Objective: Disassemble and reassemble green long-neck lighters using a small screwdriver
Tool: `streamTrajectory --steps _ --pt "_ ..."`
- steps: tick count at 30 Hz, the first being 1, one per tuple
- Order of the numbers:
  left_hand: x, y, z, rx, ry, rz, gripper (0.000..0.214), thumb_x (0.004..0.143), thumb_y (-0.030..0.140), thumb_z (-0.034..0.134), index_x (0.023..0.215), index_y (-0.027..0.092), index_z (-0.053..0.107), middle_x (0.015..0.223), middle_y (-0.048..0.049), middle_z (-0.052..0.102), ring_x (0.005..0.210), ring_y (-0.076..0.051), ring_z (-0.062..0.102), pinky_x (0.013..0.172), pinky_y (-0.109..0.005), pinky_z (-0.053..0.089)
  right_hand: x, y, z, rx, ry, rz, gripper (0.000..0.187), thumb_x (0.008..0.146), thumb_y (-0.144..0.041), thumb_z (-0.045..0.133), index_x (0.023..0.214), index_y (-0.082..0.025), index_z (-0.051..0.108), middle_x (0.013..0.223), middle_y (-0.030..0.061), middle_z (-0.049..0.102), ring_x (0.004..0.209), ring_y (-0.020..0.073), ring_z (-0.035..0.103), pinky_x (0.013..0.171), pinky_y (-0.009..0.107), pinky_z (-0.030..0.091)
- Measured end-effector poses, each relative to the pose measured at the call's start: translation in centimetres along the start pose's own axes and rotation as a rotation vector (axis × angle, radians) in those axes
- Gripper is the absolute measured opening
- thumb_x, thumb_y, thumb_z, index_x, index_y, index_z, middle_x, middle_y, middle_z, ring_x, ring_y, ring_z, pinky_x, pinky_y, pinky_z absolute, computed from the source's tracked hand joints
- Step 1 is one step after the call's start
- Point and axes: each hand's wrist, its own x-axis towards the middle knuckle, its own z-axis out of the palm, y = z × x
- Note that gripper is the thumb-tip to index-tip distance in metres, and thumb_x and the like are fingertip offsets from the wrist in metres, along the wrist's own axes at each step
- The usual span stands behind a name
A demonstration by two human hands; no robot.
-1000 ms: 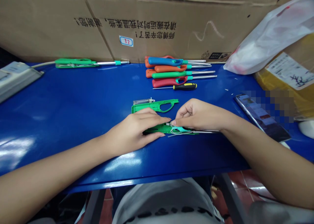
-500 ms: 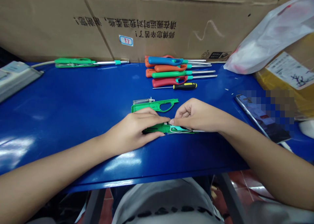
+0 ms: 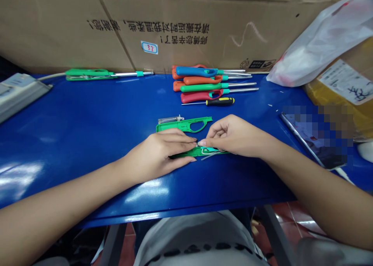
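My left hand (image 3: 157, 153) steadies a green lighter casing half (image 3: 186, 154) on the table, with its thumb along the near edge and its fingers along the far edge. Over the same half, my right hand (image 3: 230, 136) pinches at a small part near the turquoise trigger piece (image 3: 207, 149); the part is mostly hidden by the fingertips. A thin pale wire (image 3: 217, 152) runs along the casing beneath the right hand. Just beyond lies the other green casing half (image 3: 201, 126), with a clear fuel tank (image 3: 169, 119) behind it.
Several lighters, among them a blue lighter (image 3: 195, 71) and a red lighter (image 3: 201, 97), lie beyond with a screwdriver (image 3: 220, 101). An open green lighter (image 3: 87, 74) lies far left. A phone (image 3: 314, 141) is at right. A cardboard box (image 3: 163, 9) walls the back.
My right hand has shifted slightly left along the casing, its fingertips closer to my left fingers. A thin strip end now slants out below the casing's near edge. My left hand stays put.
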Motion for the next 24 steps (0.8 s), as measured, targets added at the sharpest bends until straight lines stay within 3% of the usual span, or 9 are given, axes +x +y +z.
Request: streamTrajectory --steps 6,11,14,17,24 --pt "0.1 0.1 -0.2 0.100 -0.039 0.076 0.023 0.097 0.022 0.068 0.117 0.011 0.073 0.109 -0.0091 0.080 0.101 -0.023 0.073 0.094 -0.038 0.063 0.2 0.0 0.4 0.001 0.079 -0.004 0.041 0.072 -0.053 0.084 0.075 -0.018 0.065 0.054 -0.0051 0.056 0.044 0.0095 0.051 0.043 0.023 0.038" --pt "0.0 0.0 -0.4 0.163 -0.076 0.086 0.025 0.097 0.024 0.068 0.117 0.010 0.072 0.111 -0.0092 0.079 0.101 -0.024 0.071 0.093 -0.039 0.063 -0.7 -0.7 -1.1 0.014 0.007 -0.066 0.033 0.077 -0.047 0.081 0.079 -0.018 0.066 0.061 -0.0057 0.055 0.051 0.0066 0.044 0.047 0.022 0.033" --pt "-0.1 0.1 -0.5 0.184 -0.089 0.089 0.026 0.098 0.025 0.067 0.118 0.009 0.072 0.111 -0.0106 0.078 0.101 -0.024 0.071 0.093 -0.040 0.062 -1.3 -0.7 -2.2 -0.207 -0.076 -0.078 0.025 0.082 -0.044 0.076 0.078 -0.019 0.071 0.056 -0.0059 0.051 0.049 0.0074 0.039 0.046 0.024 0.029" --pt "-0.1 0.1 -0.5 0.202 -0.105 0.093 0.026 0.099 0.024 0.065 0.118 0.007 0.072 0.109 -0.0126 0.077 0.101 -0.024 0.071 0.094 -0.040 0.061 -1.3 -0.3 -2.6 -0.333 -0.146 -0.134 0.024 0.087 -0.043 0.068 0.084 -0.021 0.076 0.060 -0.0036 0.057 0.053 0.0099 0.046 0.049 0.025 0.034" --pt "-0.1 0.1 -0.5 0.158 -0.136 0.025 0.030 0.101 0.023 0.061 0.126 0.010 0.070 0.109 -0.0138 0.071 0.103 -0.025 0.068 0.091 -0.038 0.059 -1.0 0.2 -1.9 -0.300 -0.110 -0.127 0.022 0.082 -0.042 0.072 0.078 -0.021 0.076 0.068 -0.0010 0.064 0.060 0.0119 0.050 0.055 0.027 0.038"
